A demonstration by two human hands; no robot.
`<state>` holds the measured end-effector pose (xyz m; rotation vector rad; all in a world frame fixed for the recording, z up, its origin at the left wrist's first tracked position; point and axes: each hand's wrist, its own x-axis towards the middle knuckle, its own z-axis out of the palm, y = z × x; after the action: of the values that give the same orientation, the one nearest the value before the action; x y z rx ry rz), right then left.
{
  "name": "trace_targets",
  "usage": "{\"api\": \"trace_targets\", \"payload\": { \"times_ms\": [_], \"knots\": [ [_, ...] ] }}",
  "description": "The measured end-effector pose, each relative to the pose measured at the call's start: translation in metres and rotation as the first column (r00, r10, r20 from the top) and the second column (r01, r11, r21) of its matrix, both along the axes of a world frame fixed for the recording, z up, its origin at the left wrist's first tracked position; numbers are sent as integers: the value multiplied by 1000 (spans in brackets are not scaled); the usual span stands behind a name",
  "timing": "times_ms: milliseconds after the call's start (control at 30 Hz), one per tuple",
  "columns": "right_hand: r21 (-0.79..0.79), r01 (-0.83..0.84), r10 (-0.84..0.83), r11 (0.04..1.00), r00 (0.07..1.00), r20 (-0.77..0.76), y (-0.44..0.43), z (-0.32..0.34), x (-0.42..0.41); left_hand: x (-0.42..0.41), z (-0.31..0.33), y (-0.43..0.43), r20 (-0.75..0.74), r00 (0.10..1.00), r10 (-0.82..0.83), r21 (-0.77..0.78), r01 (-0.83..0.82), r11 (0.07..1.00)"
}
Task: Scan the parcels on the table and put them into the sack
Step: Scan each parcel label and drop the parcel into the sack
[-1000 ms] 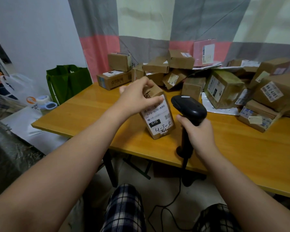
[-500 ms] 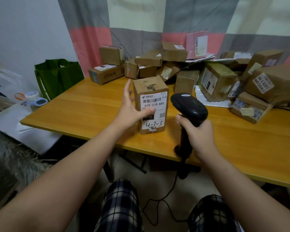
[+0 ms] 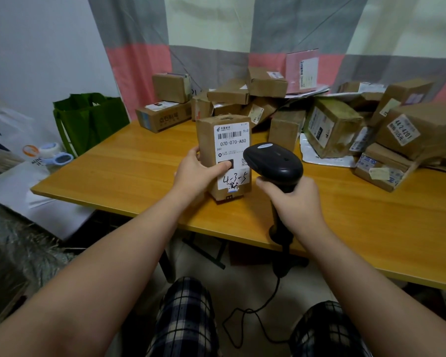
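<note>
**Box held up, scanner right beside it**

Too small to read: the tiny print on the white label (image 3: 231,148), apart from the big "070-070-A80" and a hand-written "4-3-5". Part of the label's right edge hidden behind the black scanner (image 3: 273,161). Most fingers of the left hand (image 3: 195,173) out of sight behind the box (image 3: 207,150), with only the thumb in view. Pile of other boxes (image 3: 330,124) at the back, cut off at the right edge. Blurry things far left, too fuzzy to name.

Left hand wrapped round the box's left side, thumb pressed flat on the label. Box upright on the worktop (image 3: 129,171), near the front edge, label facing the camera. Right hand (image 3: 298,202) curled tight round the scanner's handle, scanner head just beside the box, low on its right. Cord (image 3: 252,311) hanging from the handle down to the floor. Green bag (image 3: 88,119) past the worktop's left end.
</note>
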<state>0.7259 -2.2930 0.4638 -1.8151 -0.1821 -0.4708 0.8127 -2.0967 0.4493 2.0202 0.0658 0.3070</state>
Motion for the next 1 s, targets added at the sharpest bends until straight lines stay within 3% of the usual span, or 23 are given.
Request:
{"api": "trace_targets", "payload": {
  "times_ms": [733, 1000],
  "knots": [
    [36, -30, 29, 999, 999, 34, 6, 4, -9, -4, 4, -6, 1, 999, 42, 0, -42, 999],
    [88, -121, 117, 989, 992, 45, 12, 3, -15, -18, 6, -1, 45, 997, 65, 89, -69, 994]
  ]
}}
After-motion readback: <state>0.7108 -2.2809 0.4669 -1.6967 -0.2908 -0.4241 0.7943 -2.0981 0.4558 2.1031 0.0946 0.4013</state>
